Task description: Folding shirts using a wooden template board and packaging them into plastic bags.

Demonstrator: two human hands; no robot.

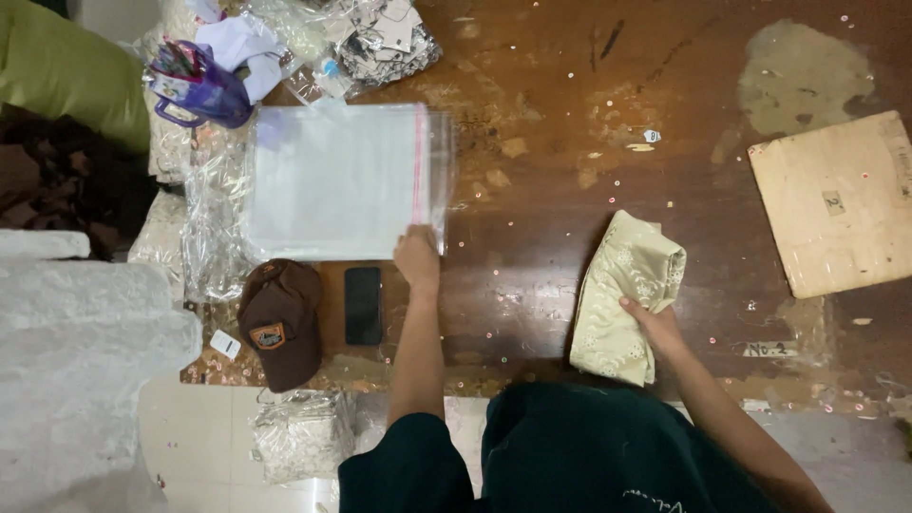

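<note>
On the scuffed wooden table [570, 142], left hand [416, 255] pinches clear bags [342, 180]; right hand [654, 323] grips folded cloth [622, 294].

A stack of clear plastic bags [342, 180] with a red sealing strip lies flat just above the black phone [362, 305], whose screen is dark. Left of the phone, beyond the brown cap [281, 323], sits a small white tag [225, 344]; far right of the phone lies a flat tan cardboard piece [836, 204] bearing a small label
</note>
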